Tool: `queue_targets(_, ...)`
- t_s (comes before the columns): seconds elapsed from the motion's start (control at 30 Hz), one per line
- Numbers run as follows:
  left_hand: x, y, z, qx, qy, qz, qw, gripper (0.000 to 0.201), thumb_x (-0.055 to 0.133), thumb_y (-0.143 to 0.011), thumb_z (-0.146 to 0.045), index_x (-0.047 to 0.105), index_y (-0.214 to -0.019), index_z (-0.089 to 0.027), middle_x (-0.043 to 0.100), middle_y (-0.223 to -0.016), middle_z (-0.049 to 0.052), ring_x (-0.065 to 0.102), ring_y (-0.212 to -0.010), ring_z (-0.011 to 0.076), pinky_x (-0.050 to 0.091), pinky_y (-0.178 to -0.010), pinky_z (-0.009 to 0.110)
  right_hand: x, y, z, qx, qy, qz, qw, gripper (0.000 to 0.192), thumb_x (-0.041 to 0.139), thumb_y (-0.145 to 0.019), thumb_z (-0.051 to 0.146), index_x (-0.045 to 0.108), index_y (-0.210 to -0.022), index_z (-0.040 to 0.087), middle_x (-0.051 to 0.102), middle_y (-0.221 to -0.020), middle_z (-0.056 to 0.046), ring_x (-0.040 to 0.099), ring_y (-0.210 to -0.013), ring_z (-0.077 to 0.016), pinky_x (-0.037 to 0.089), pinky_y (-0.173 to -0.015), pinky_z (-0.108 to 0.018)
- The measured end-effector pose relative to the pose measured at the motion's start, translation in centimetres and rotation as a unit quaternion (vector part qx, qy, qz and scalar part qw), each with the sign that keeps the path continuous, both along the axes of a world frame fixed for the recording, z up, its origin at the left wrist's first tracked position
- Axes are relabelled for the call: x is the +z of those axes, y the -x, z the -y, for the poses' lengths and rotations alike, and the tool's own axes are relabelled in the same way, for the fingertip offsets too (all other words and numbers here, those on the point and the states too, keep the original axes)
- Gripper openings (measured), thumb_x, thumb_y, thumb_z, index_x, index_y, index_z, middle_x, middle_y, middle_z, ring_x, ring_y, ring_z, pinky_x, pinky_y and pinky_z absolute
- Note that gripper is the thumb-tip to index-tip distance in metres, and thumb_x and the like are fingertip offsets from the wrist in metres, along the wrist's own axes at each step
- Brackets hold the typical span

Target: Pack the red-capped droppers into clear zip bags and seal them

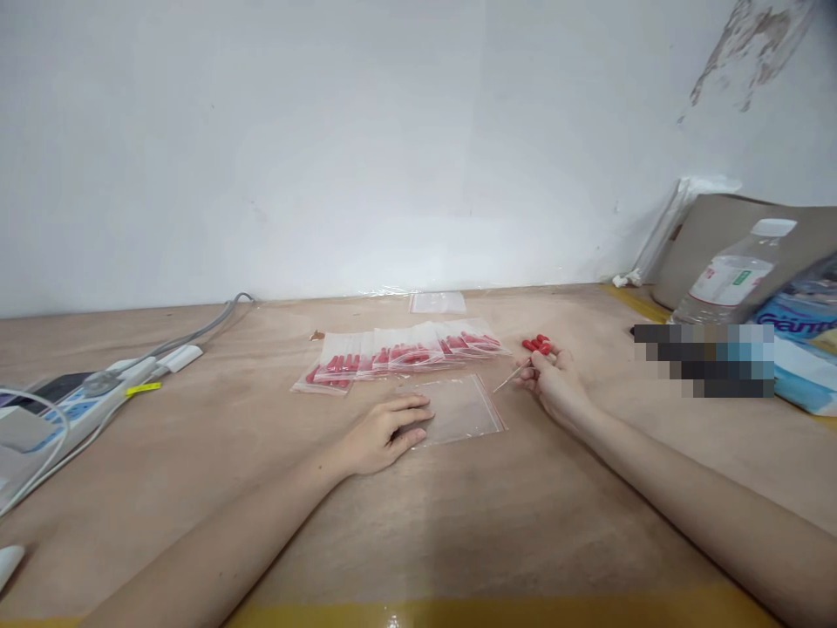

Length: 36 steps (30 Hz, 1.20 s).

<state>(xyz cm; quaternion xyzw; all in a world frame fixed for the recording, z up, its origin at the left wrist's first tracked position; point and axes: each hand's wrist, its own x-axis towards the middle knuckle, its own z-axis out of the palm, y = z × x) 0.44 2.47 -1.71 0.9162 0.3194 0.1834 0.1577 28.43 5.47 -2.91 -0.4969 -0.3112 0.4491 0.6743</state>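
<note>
My left hand (385, 433) lies on the table with its fingers apart, resting on the left part of a clear zip bag (458, 410). That bag is flat and looks empty, its red-lined seal facing right. Right of it, my right hand (554, 384) pinches a thin tool with a pale, slender shaft (511, 376), its tip pointing down and left. Whether the tool's handle is red is hard to tell behind my fingers. Several small red pieces (537, 343) lie just beyond those fingers. Behind the clear bag, filled zip bags (398, 351) holding red, elongated pieces overlap in a row.
More flat clear bags (438, 303) lie near the wall. To the left are a white power strip (91, 410) with cables and a dark phone-like slab (56, 390). At the right stand a plastic bottle (729, 279) and a blue packet (801, 323); a blurred patch covers something there.
</note>
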Motion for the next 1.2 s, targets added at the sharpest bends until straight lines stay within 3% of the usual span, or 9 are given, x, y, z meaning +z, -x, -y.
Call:
queue_targets(0.27,-0.1,0.1,-0.2,-0.002,0.003,-0.002,1.000,0.033,0.045,-0.090,-0.031,0.054,-0.121,-0.023,0.049,-0.130,0.008,0.046,-0.119,0.0215,0.039,-0.100,0.040,0.0,0.5,0.5,0.055,0.020,-0.052,0.997,0.025,0.049,-0.076,0.012,0.030,-0.086,0.025,0.055,-0.063,0.006,0.056,-0.045,-0.0100,0.057,-0.057,-0.034)
queue_targets(0.53,0.1,0.0,-0.2,-0.006,0.000,0.009,1.000,0.037,0.046,-0.089,-0.030,0.048,-0.125,-0.022,0.050,-0.129,0.007,0.046,-0.120,0.0213,0.038,-0.100,0.040,-0.2,1.2,2.3,0.181,0.042,-0.071,0.980,0.020,0.057,-0.075,0.018,0.037,-0.077,0.022,0.062,-0.067,0.001,0.064,-0.060,-0.0131,0.054,-0.063,-0.030)
queue_targets(0.73,0.0,0.0,-0.1,-0.006,0.004,0.027,1.000,0.043,0.048,-0.089,-0.031,0.041,-0.130,-0.022,0.050,-0.128,0.007,0.047,-0.118,0.0216,0.040,-0.099,0.039,0.0,0.0,2.1,0.340,0.062,0.096,0.933,0.028,0.074,-0.062,0.028,0.051,-0.074,0.017,0.058,-0.059,0.004,0.053,-0.049,-0.0056,0.046,-0.052,-0.020)
queue_targets(0.83,0.0,-0.1,-0.1,-0.005,0.006,0.024,1.000,0.042,0.047,-0.089,-0.030,0.042,-0.130,-0.022,0.050,-0.129,0.007,0.046,-0.119,0.0210,0.039,-0.099,0.038,0.1,-0.6,1.8,0.353,0.047,0.198,0.913,0.031,0.072,-0.063,0.035,0.053,-0.079,0.017,0.055,-0.053,0.006,0.046,-0.041,-0.0045,0.037,-0.039,-0.018)
queue_targets(0.9,0.0,-0.1,-0.1,-0.012,0.006,0.025,1.000,0.042,0.047,-0.089,-0.029,0.042,-0.130,-0.022,0.050,-0.129,0.007,0.046,-0.119,0.0206,0.038,-0.100,0.038,0.1,-0.7,1.8,0.357,0.004,0.210,0.910,0.031,0.069,-0.066,0.039,0.051,-0.079,0.018,0.057,-0.059,0.005,0.045,-0.040,-0.0039,0.031,-0.035,-0.017)
queue_targets(1.0,0.0,-0.1,-0.1,-0.018,0.005,0.030,0.999,0.042,0.047,-0.089,-0.028,0.042,-0.130,-0.022,0.050,-0.129,0.007,0.046,-0.118,0.0206,0.039,-0.099,0.038,-0.1,-0.5,1.8,0.402,-0.047,0.194,0.894,0.030,0.063,-0.072,0.042,0.045,-0.080,0.020,0.060,-0.068,0.003,0.052,-0.046,-0.0063,0.037,-0.039,-0.019)
queue_targets(1.1,0.0,-0.1,-0.1,-0.016,0.004,0.032,0.999,0.043,0.048,-0.088,-0.027,0.041,-0.130,-0.022,0.050,-0.129,0.007,0.047,-0.118,0.0204,0.040,-0.099,0.038,-0.4,-0.2,1.8,0.438,-0.050,0.223,0.869,0.027,0.056,-0.079,0.043,0.041,-0.085,0.021,0.060,-0.066,0.003,0.057,-0.056,-0.0088,0.045,-0.052,-0.022)
queue_targets(1.2,0.1,-0.1,0.0,-0.013,0.003,0.030,0.999,0.042,0.047,-0.088,-0.027,0.041,-0.130,-0.022,0.048,-0.131,0.007,0.044,-0.121,0.0205,0.037,-0.101,0.038,-0.4,-0.4,1.6,0.419,-0.046,0.260,0.869,0.027,0.054,-0.081,0.043,0.041,-0.084,0.020,0.055,-0.059,0.006,0.049,-0.048,-0.0055,0.038,-0.045,-0.018)
